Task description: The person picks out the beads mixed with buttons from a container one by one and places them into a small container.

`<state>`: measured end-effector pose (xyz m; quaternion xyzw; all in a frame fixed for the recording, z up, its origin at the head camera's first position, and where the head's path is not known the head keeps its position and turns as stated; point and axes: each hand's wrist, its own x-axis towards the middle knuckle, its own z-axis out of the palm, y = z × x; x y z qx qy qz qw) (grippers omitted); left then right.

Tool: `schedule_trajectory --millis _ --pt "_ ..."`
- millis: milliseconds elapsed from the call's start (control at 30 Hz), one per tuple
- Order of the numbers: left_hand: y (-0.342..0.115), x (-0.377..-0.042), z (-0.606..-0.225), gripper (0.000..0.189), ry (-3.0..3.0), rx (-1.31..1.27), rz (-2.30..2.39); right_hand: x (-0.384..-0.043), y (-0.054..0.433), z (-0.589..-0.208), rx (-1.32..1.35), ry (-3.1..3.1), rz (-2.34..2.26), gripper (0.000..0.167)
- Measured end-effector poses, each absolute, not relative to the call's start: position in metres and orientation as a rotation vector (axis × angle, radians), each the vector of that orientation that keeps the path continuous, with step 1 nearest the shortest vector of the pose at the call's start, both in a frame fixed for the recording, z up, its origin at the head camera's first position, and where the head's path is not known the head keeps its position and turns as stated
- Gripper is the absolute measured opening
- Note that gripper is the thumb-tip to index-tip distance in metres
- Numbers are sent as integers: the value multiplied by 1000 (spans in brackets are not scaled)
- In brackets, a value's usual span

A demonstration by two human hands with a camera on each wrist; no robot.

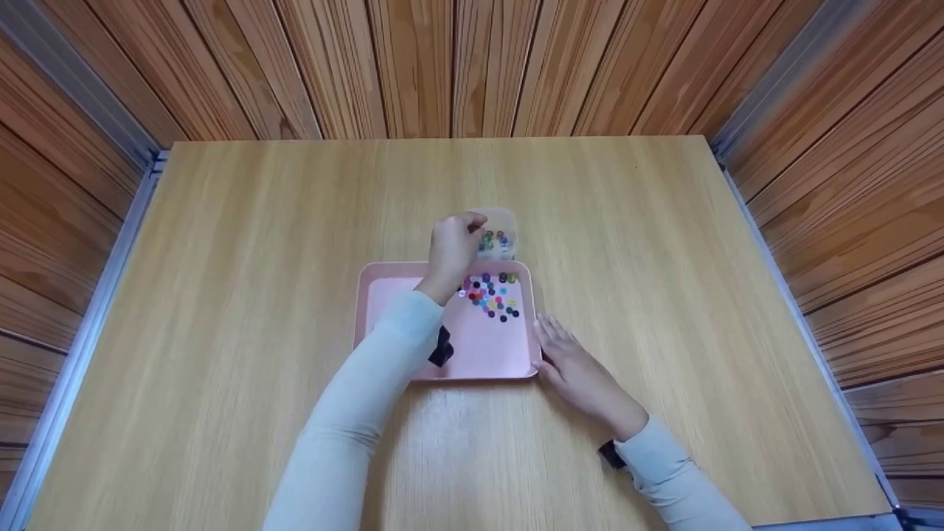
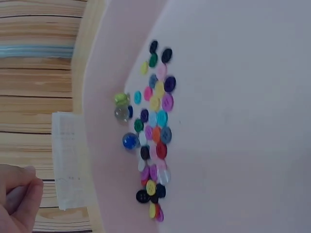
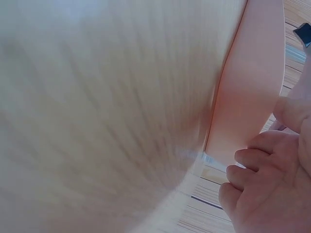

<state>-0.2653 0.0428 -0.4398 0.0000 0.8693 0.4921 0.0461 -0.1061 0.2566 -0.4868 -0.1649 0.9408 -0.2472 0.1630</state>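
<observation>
My left hand [image 1: 451, 247] is over the near left part of a small translucent container [image 1: 498, 215] that holds several glass marbles [image 1: 501, 237]. Thumb and fingertips meet in the left wrist view, and no object shows between them. Below that forearm is a pink tray [image 1: 493, 360] with many colourful buttons [image 2: 156, 133] grouped toward its far side. A blue marble [image 2: 129, 141], a clear one [image 2: 121, 114] and a green one [image 2: 121, 98] lie along the tray's far wall. My right hand [image 1: 579, 376] rests against the tray's right side, fingers extended and thumb at the rim.
The tray and container stand on a light wooden table [image 1: 258, 295], the container just behind the tray's far edge. Wood-panelled walls [image 1: 413, 66] surround the back and sides. A metal rail [image 1: 811, 339] runs along the right edge.
</observation>
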Motion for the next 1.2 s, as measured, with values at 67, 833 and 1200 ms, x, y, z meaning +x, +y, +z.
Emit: schedule_trajectory --millis 67,833,1200 --pt "40 -260 -442 24 2629 -34 1599 -106 256 -487 -482 2683 -704 62" --pt "41 -226 -480 15 2361 -316 1836 -106 256 -482 -432 2637 -696 65" --pt "48 -223 -497 11 2427 -344 1679 -105 256 -485 -473 2673 -707 63"
